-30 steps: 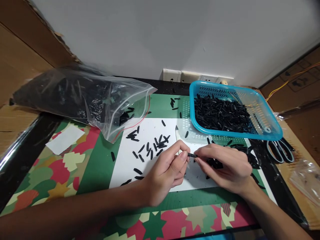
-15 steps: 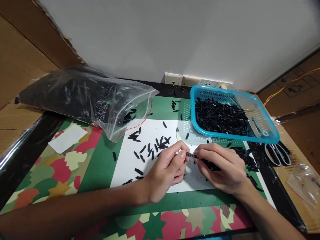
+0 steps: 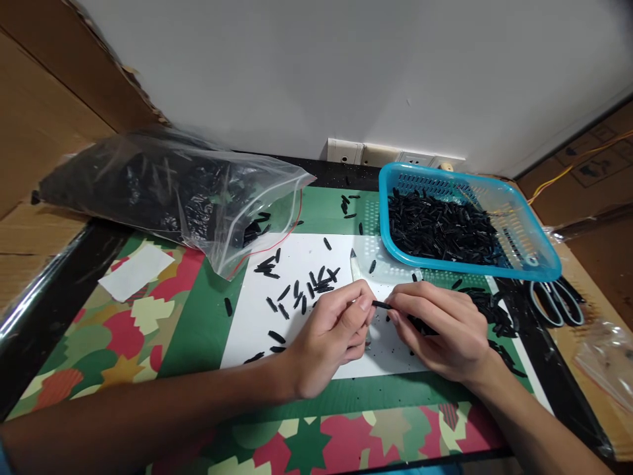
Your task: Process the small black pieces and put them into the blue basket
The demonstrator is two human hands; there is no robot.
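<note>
Far left: small white paper scrap [image 3: 136, 271] lying flat on the worktop [image 3: 123, 330], which wears a green, red and cream leaf-patterned covering. Behind it, a large clear plastic zip bag [image 3: 168, 191] stuffed with black pieces, mouth facing right, a few pieces spilling out at the opening. Centre: white paper sheet [image 3: 257, 316] scattered with short black tube pieces [image 3: 297, 293], most clustered just left of the hands. Left hand [image 3: 329, 336] rests on the sheet, grip closed: thumb and forefinger pinch a slim white pen-like tool [image 3: 355, 267] whose tip sticks up past the knuckles. Between the two hands, a single small black tube [image 3: 380, 305], lying roughly level, just above the sheet. Right hand [image 3: 440, 326], grip closed, fingertips pinching the tube's right end; a heap of black pieces lies under and beside this hand. Behind right: turquoise perforated plastic basket [image 3: 539, 264] heaped with black pieces. Far right: grey-handled scissors [image 3: 556, 300] flat on the worktop, near the basket's corner.
</note>
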